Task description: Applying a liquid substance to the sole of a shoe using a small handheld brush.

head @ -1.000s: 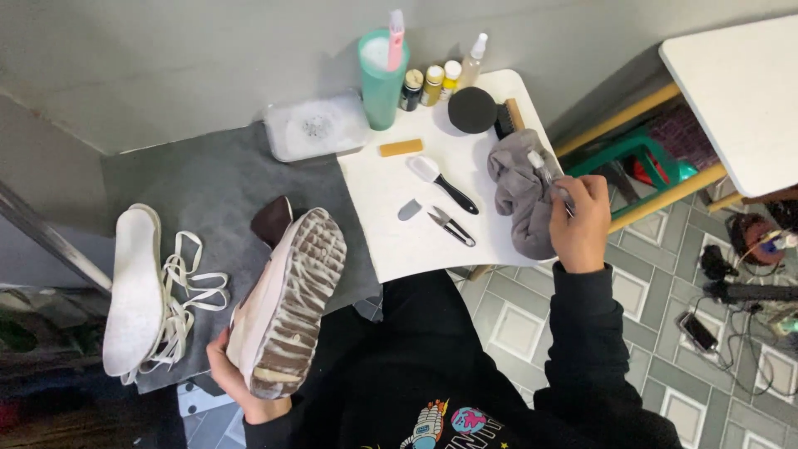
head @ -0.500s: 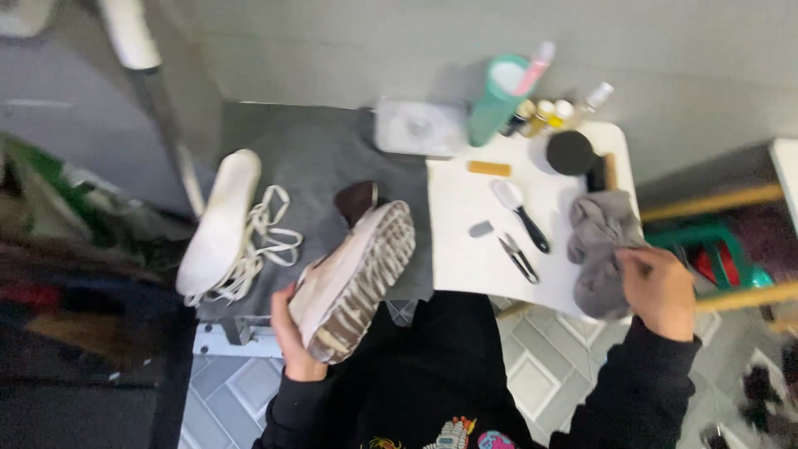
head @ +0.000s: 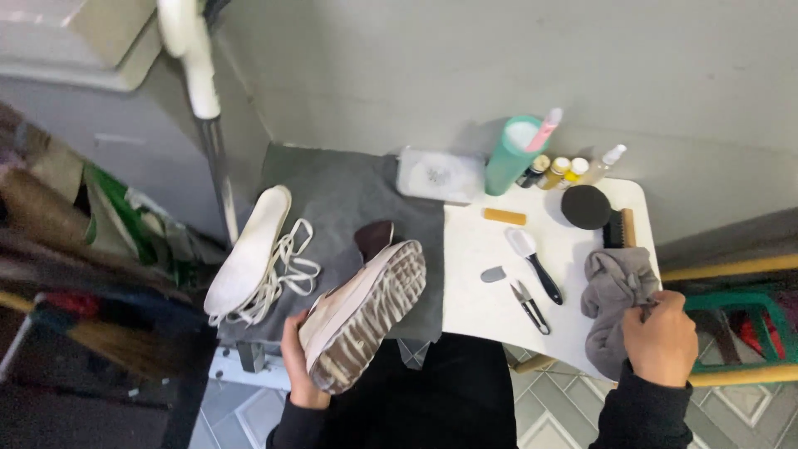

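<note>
The shoe [head: 366, 320] lies tilted, sole up, over the grey mat's [head: 341, 191] near edge. The left hand [head: 295, 366] wraps its heel end, fingers closed round it. It looks light, stiff in the sole and soft above; heel or midfoot probably grips best. The cloth [head: 615, 303] is limp at the white table's [head: 474, 291] right edge; the right hand [head: 661, 341] pinches its near corner, and it likely bunches anywhere. Against half a second ago, both holds persist; the view swings right.
</note>
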